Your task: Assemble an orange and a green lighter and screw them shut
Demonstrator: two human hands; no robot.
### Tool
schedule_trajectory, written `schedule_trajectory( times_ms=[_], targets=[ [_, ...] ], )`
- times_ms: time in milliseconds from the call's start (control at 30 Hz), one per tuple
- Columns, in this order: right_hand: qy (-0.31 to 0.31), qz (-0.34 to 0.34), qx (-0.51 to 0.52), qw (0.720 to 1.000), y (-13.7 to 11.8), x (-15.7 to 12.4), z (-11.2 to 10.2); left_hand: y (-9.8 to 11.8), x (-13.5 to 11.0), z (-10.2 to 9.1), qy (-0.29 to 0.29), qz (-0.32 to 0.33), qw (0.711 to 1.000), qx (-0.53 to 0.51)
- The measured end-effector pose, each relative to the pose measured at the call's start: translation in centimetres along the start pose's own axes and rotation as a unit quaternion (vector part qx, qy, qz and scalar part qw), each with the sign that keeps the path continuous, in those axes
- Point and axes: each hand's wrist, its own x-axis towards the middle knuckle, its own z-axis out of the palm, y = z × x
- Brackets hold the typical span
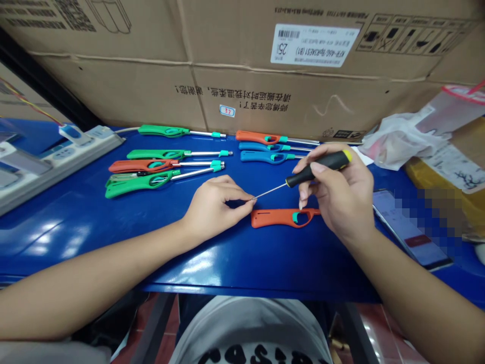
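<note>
My right hand is wrapped round the black and yellow handle of a screwdriver, whose thin shaft points left and slightly down. At its tip, the thumb and index finger of my left hand are pinched together; whatever small thing they hold is too small to make out. Just below, an orange gas lighter with a teal trigger lies flat on the blue table. My right hand hides its front end.
Green lighters and an orange one lie at the left; orange and blue lighters lie at the back. A power strip, phone, plastic bag and large cardboard box surround the work area.
</note>
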Motion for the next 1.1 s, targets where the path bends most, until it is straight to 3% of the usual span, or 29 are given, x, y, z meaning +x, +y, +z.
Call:
schedule_trajectory(
  times_ms=[100,300,467,633,833,1100],
  targets=[
    [-0.016,-0.01,-0.006,1.0,-0.1,-0.1,-0.1,-0.2,0.0,0.0,0.005,-0.003,1.0,0.001],
    [0.01,-0.046,-0.05,0.998,-0.1,-0.1,0.2,0.0,0.0,-0.2,-0.017,-0.016,1.0,-0.008],
    [0.025,-0.095,-0.058,0.994,-0.3,0.1,-0.1,0.2,0.2,-0.2,-0.101,-0.022,0.994,0.026],
    [-0.009,-0.132,-0.089,0.987,-0.5,-0.3,0.2,0.3,-0.1,0.3,-0.177,-0.012,0.984,-0.003],
    [-0.07,-0.131,-0.111,0.983,-0.1,-1.3,0.5,0.8,-0.3,0.9,-0.18,-0.012,0.983,-0.027],
    [-0.082,-0.158,-0.172,0.969,-0.4,-1.7,0.6,0.9,-0.3,1.1,-0.179,-0.014,0.984,-0.02]
  ],
)
